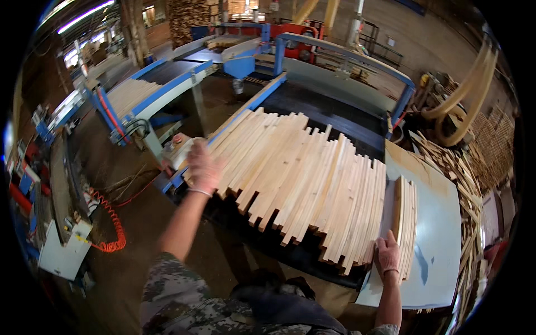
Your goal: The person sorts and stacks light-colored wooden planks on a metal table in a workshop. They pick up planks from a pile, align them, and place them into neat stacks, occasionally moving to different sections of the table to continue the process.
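A broad layer of pale wooden slats (301, 178) lies side by side across a black conveyor belt (329, 109) in front of me. My left hand (202, 166), in a light glove, rests on the left end of the slats near the blue frame rail. My right hand (387, 255), also gloved, presses against the near ends of a small bundle of slats (405, 215) standing on edge on a grey metal table (441, 234) at the right. The fingers of both hands are spread against the wood.
A second blue-framed conveyor (139, 95) with slats runs at the left. A coiled orange hose (111, 229) hangs by a grey machine at lower left. Heaps of scrap wood strips (463, 167) lie at the right. Red and blue machinery (279, 39) stands at the back.
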### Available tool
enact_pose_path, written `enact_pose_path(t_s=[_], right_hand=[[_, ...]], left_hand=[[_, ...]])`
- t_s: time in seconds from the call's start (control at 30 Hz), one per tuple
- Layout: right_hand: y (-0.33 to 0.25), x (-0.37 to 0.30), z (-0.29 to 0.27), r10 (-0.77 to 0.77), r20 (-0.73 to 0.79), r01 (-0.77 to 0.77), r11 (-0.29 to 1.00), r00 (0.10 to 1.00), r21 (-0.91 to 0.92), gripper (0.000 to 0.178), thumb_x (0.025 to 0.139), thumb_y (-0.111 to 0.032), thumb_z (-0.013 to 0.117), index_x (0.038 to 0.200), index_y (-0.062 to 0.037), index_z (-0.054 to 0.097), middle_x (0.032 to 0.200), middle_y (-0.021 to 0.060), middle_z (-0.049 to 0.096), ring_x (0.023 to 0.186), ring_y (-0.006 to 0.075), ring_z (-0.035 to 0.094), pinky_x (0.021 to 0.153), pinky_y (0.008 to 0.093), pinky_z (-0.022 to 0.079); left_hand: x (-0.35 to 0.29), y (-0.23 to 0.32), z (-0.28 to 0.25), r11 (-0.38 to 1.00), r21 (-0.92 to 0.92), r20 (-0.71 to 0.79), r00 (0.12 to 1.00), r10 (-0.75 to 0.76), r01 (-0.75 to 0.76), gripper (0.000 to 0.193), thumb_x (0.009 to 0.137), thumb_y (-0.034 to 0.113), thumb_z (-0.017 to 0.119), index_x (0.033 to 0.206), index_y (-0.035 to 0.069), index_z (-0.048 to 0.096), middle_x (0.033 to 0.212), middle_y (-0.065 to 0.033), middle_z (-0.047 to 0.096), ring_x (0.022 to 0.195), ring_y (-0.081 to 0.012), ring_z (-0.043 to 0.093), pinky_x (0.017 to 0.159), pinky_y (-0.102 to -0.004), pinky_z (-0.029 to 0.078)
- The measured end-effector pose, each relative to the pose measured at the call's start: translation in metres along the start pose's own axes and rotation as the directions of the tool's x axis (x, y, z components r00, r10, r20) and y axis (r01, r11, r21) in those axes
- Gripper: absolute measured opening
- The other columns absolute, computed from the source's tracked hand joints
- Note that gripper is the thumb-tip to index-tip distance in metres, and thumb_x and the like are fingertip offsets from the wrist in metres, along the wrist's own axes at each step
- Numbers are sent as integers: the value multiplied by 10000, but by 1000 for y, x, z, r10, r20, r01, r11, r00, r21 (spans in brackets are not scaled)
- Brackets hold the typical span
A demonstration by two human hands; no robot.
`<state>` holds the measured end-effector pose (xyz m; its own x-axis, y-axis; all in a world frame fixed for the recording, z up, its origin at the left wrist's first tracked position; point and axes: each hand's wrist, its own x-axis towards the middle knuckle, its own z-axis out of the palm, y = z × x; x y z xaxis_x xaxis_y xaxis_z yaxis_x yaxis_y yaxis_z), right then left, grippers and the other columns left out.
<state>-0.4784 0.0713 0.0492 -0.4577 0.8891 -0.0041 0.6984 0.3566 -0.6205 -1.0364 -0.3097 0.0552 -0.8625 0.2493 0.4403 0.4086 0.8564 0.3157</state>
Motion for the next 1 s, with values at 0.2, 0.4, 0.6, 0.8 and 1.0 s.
enact_pose_path(t_s=[0.2, 0.4, 0.6, 0.8, 1.0], right_hand=[[16, 46, 55, -44, -83, 63, 967, 996, 245, 520, 1030, -374, 669, 1384, 5, 627, 1290, 262, 719, 1258, 388, 677, 1008, 437, 528], [0, 59, 54, 142, -12, -140, 987, 990, 74, 695, 1010, -452, 689, 1523, -6, 547, 1422, 272, 663, 1357, 404, 621, 1113, 443, 486], [31, 77, 75, 77, 9, -74, 905, 997, 420, 788, 1014, -447, 716, 1597, 16, 455, 1577, 234, 560, 1482, 347, 518, 1193, 397, 418], [58, 95, 81, 43, -7, -37, 921, 999, 387, 784, 1006, -454, 730, 1575, 27, 485, 1458, 215, 666, 1378, 323, 614, 1142, 371, 463], [19, 6, 95, 157, -118, -34, 728, 981, 684, 723, 979, -250, 799, 1557, 62, 496, 1376, 191, 707, 1284, 254, 665, 1096, 347, 510]], left_hand=[[51, -83, -61, 943, 324, 188, 971, -148, 81, 1010, 902, 592, 713, 1666, 69, 309, 1714, -213, 355, 1589, -406, 306, 1315, -499, 186], [48, -77, -64, 953, 281, 193, 966, -175, 116, 1063, 903, 561, 718, 1698, 44, 239, 1691, -218, 395, 1563, -395, 352, 1314, -482, 209], [54, -96, -87, 993, 82, 260, 959, -109, 91, 1005, 878, 366, 775, 1659, -32, 284, 1581, -163, 545, 1451, -380, 482, 1237, -446, 346], [-14, -54, -82, 821, -570, 83, 992, 93, -30, 606, 1006, 254, 678, 1530, -3, 513, 1494, -181, 591, 1368, -328, 543, 1164, -437, 419], [-209, -32, -50, 245, -440, 836, 295, 463, 864, 278, 1009, 159, 694, 1231, 16, 779, 1164, -112, 791, 1077, -204, 745, 956, -345, 599]])
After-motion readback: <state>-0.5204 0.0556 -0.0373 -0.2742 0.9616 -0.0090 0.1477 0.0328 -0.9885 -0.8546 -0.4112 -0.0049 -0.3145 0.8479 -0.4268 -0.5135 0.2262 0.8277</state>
